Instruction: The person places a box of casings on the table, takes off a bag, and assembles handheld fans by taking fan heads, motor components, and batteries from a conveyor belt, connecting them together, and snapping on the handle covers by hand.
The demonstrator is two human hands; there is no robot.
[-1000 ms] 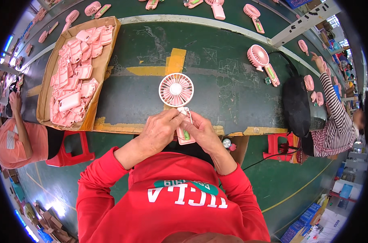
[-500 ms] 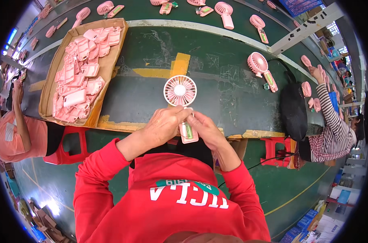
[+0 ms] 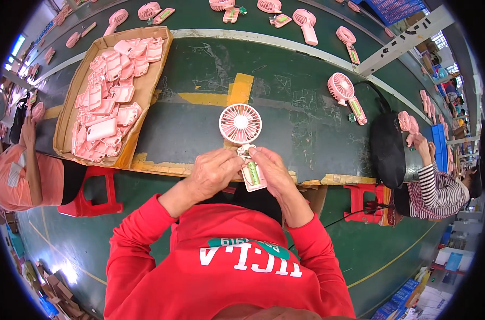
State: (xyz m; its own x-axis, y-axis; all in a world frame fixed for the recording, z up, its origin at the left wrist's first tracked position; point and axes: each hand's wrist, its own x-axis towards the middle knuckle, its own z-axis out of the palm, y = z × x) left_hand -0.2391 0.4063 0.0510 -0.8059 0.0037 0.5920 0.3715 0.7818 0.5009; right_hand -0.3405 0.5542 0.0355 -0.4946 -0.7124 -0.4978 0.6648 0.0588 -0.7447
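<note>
A pink hand fan (image 3: pixel 241 122) is held at the counter's (image 3: pixel 199 128) near edge, head toward twelve o'clock, handle (image 3: pixel 257 185) toward six. The handle's right side is gripped by the right hand (image 3: pixel 273 169); the left hand (image 3: pixel 214 169) is drawn narrow at the neck, but whether anything is pinched there cannot be told. Head and handle appear joined, and a green battery (image 3: pixel 253 173) is seen in the handle; no cover is in place, and the inside is left bare. The neck is partly hidden by fingers.

Beyond, between nine and ten o'clock from the fan, pink shell pieces (image 3: pixel 102 129) are heaped in a cardboard box (image 3: pixel 146 86). Between two and three, a second fan (image 3: pixel 341 88) is laid with its handle uncovered. At three, the counter is taken up by a black bag-like object (image 3: pixel 387 141). Farther, toward twelve to one, more fans (image 3: pixel 306 20) are spread past a pale rail (image 3: pixel 258 38).
</note>
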